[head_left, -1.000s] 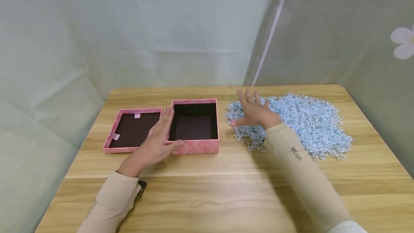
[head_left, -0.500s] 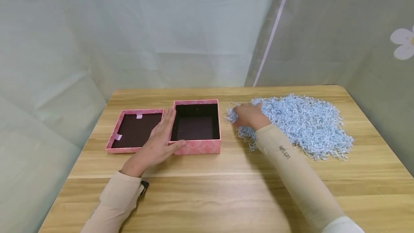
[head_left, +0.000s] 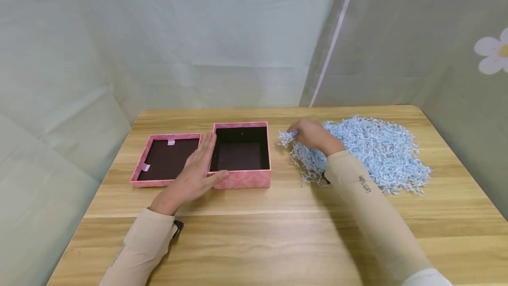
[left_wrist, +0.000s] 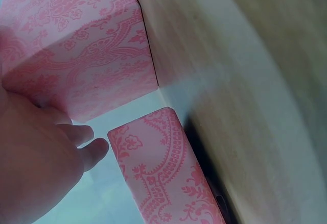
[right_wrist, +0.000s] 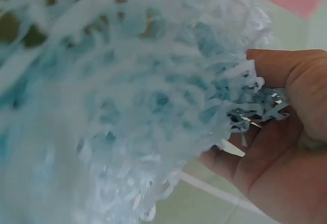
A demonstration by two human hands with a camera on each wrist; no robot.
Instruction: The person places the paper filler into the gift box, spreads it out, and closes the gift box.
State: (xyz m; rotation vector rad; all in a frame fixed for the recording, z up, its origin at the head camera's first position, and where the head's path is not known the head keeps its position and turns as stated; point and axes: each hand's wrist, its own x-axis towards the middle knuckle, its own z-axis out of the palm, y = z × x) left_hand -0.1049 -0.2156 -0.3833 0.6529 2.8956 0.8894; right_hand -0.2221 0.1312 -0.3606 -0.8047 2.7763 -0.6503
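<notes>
My left hand [head_left: 189,183] lies against the left wall and front left corner of an uncovered pink patterned box [head_left: 246,179] with a dark inside. Its fingers are straight, and in the left wrist view they sit beside the box wall [left_wrist: 87,66]. Over the left edge of a pale blue shredded paper pile [head_left: 379,153], my right hand [head_left: 316,138] grips a bunch of the shreds [head_left: 286,137]. The right wrist view shows thumb and fingers curled about blue paper strands [right_wrist: 245,96]. Some right fingertips are hidden by the shreds.
The box's pink lid [head_left: 166,160] lies inside-up just left of the box, with two light tabs at its edges. Everything stands on a wooden table [head_left: 254,242]. Hanging pale cloth [head_left: 246,34] surrounds the back and sides.
My right hand has come down from spread fingers above the pile and gathered shreds at its left edge. The left hand stays at the box.
</notes>
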